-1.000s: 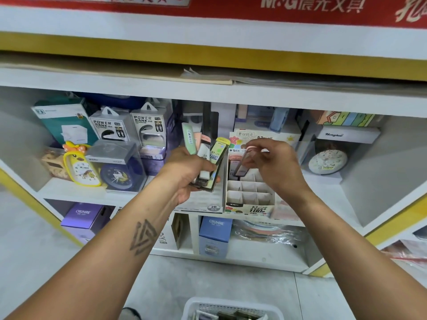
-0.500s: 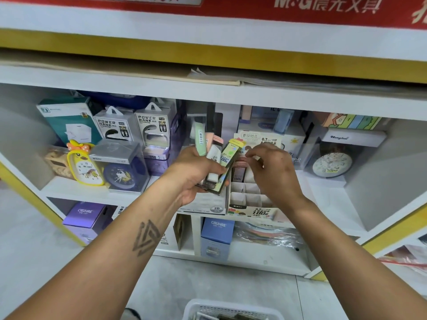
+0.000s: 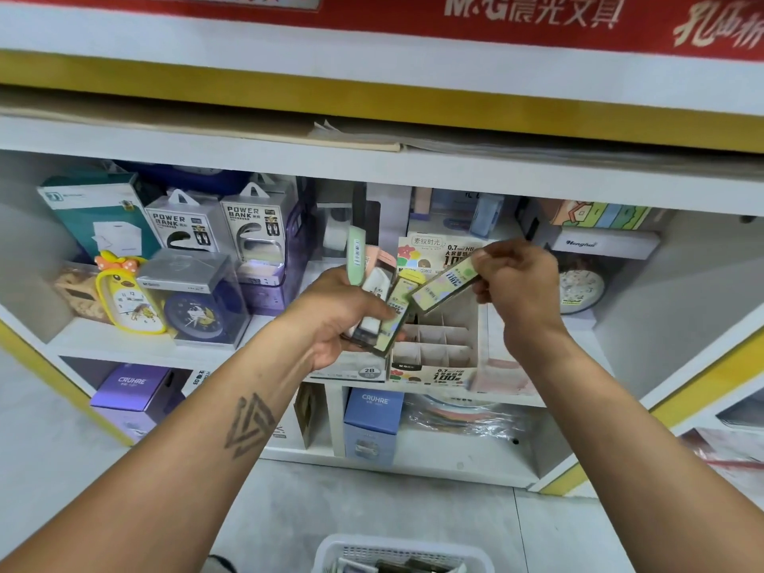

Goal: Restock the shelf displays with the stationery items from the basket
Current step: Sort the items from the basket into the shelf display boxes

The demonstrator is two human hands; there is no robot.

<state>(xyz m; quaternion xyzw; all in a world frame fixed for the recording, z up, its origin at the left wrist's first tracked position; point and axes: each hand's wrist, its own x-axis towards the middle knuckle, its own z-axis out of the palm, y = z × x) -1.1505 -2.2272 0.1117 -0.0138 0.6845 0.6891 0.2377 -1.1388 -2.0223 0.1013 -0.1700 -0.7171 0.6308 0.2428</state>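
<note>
left hand [image 3: 335, 320]: fingers curled round a fanned bunch of slim pastel stationery cases [image 3: 378, 299], green, pink, white and yellow-green, held upright in front of the shelf. right hand [image 3: 516, 283]: thumb and fingertips pinching the upper end of one slim yellow-green lead case [image 3: 446, 285], tilted, its lower end touching the bunch. white cardboard display box with divided compartments [image 3: 438, 341]: on the white middle shelf [image 3: 124, 343], directly behind and below both hands, printed backing card upright at its far side; several compartments show bare. white plastic mesh basket [image 3: 403, 554]: on the floor at the near edge, between the forearms, a few items inside, too cut off to identify. left of the hands on the same shelf: two clear-boxed power banks [image 3: 219, 227], a teal carton [image 3: 99, 213], a yellow duck-shaped alarm clock [image 3: 126, 297], a dark blue round clock in a clear box [image 3: 194, 301]. right: a white round clock [image 3: 581, 289]. lower shelf: a purple carton [image 3: 132, 386] and a blue carton [image 3: 374, 419]. red printed banner [image 3: 533, 14] across the top.
</note>
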